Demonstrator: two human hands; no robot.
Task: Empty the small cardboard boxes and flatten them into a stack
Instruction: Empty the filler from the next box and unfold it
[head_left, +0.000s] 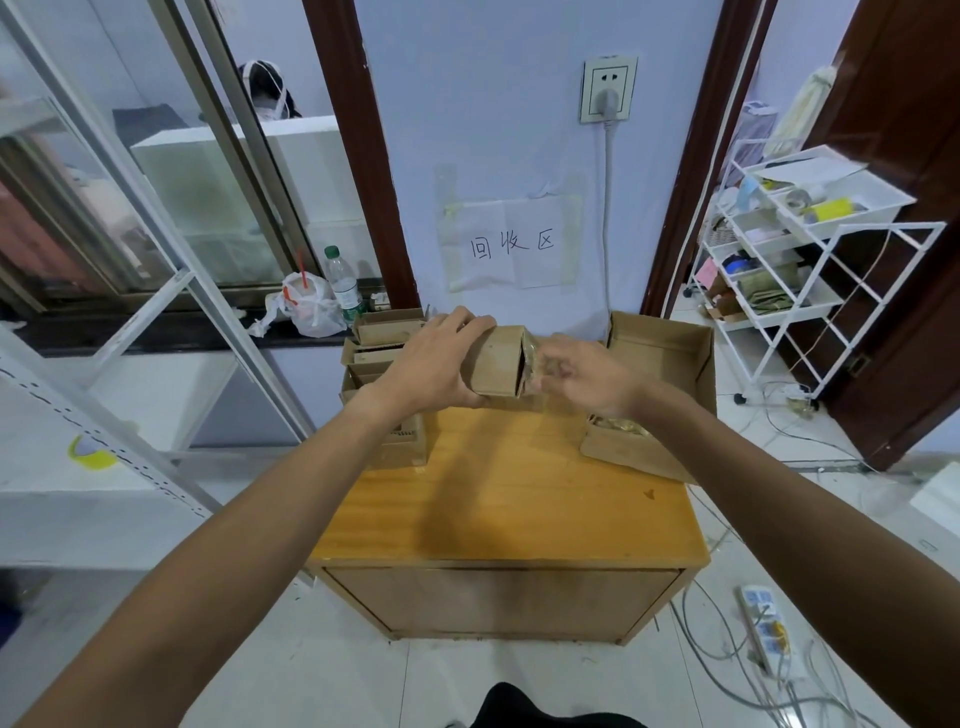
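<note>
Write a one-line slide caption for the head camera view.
Left hand grips a small brown cardboard box above the yellow wooden cabinet while the blurred right hand works at its open end.

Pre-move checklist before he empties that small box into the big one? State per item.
1. Left hand grips small box: ok.
2. Open end faces right hand: ok.
3. Right hand has hold of the contents: cannot tell, blurred.
4. Big open box is right of the hands to take contents: ok.
5. Bare stretch of wooden table for flattening: ok.
6. Pile of other small boxes steady behind the left hand: cannot tell.
</note>
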